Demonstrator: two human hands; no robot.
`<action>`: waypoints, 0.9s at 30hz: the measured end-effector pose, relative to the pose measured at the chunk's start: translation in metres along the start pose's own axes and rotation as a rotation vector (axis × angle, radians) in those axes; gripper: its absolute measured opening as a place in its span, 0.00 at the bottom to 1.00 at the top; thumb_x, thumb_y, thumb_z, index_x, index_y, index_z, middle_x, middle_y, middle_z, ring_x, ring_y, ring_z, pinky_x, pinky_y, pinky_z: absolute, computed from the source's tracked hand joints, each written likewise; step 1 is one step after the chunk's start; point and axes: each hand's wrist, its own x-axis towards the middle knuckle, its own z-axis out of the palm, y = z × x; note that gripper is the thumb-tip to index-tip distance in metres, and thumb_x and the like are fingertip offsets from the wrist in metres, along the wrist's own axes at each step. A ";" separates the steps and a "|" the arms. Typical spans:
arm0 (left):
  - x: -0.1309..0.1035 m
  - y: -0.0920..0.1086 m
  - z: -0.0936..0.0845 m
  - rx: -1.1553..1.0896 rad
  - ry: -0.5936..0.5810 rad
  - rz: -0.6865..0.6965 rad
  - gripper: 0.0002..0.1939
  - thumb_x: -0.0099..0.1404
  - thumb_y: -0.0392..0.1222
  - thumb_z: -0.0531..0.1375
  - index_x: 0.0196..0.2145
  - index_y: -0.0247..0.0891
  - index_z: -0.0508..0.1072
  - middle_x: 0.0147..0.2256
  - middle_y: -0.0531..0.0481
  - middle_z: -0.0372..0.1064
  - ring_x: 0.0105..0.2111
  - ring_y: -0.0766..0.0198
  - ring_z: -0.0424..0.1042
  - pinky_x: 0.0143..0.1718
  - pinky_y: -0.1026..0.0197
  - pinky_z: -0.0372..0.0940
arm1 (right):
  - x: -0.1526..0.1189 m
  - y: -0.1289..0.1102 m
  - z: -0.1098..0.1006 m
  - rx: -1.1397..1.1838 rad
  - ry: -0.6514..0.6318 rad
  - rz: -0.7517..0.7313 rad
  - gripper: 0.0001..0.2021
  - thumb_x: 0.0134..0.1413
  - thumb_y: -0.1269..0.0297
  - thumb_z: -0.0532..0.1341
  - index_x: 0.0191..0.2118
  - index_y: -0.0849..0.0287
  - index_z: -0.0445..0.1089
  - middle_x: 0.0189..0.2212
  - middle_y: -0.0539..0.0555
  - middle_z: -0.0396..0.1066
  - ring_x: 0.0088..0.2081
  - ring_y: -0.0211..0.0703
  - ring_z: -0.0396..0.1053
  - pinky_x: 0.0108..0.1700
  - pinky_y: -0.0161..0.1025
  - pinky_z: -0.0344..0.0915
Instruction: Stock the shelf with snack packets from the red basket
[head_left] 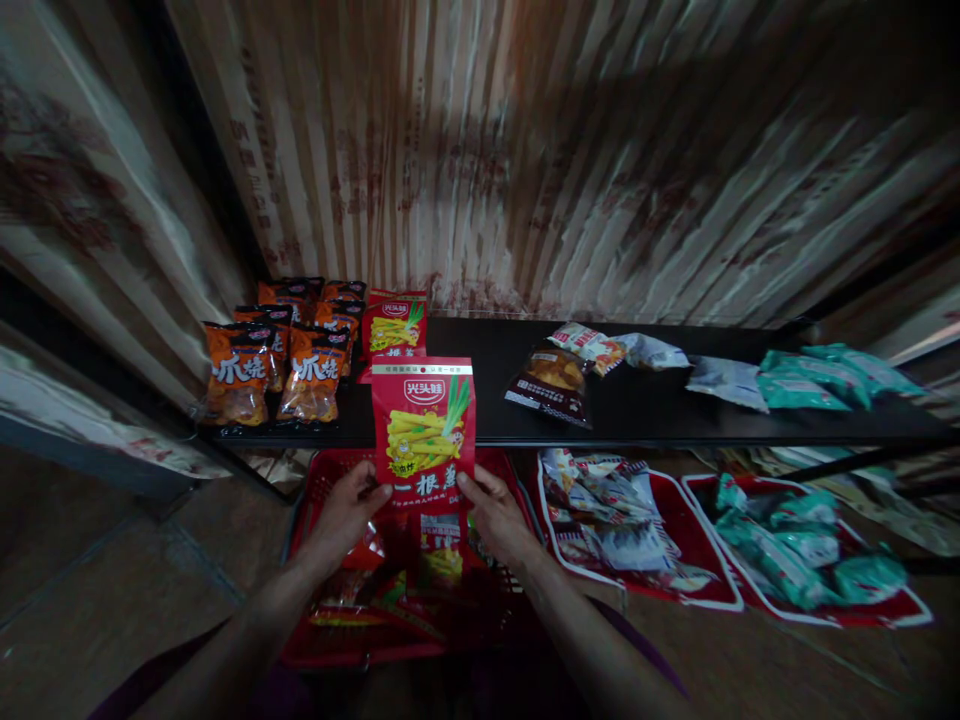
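Observation:
A red snack bag (424, 425) with yellow sticks and green scallions printed on it is held upright at the black shelf's front edge. My left hand (351, 508) grips its lower left side, and my right hand (495, 508) grips its lower right side. Behind it on the shelf stands a matching red bag (396, 325). To the left, several orange and black bags (238, 375) stand in rows. Under my hands is a red basket (330, 655) holding more snack bags, partly hidden by the held bag and my arms.
On the black shelf (465, 345) lie a brown chip bag (551, 380), pale bags (726, 382) and teal bags (806, 380). Below right are a red basket (709, 575) of white-and-blue bags and another red basket (904, 603) of teal bags. A dark post stands at the left.

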 end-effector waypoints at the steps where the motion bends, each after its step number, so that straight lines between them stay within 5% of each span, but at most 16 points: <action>1: 0.000 0.001 0.000 0.006 -0.002 0.000 0.13 0.50 0.47 0.65 0.28 0.38 0.66 0.30 0.50 0.73 0.35 0.58 0.72 0.42 0.55 0.64 | 0.000 0.000 0.000 0.010 0.002 -0.001 0.15 0.46 0.56 0.67 0.41 0.54 0.75 0.35 0.51 0.78 0.37 0.46 0.74 0.43 0.46 0.69; 27: 0.011 -0.003 0.032 0.111 0.062 0.160 0.08 0.53 0.46 0.59 0.26 0.40 0.66 0.26 0.53 0.67 0.29 0.62 0.67 0.33 0.61 0.61 | -0.004 -0.011 -0.013 0.103 0.121 -0.013 0.14 0.44 0.58 0.69 0.39 0.53 0.75 0.37 0.53 0.78 0.42 0.52 0.74 0.45 0.50 0.69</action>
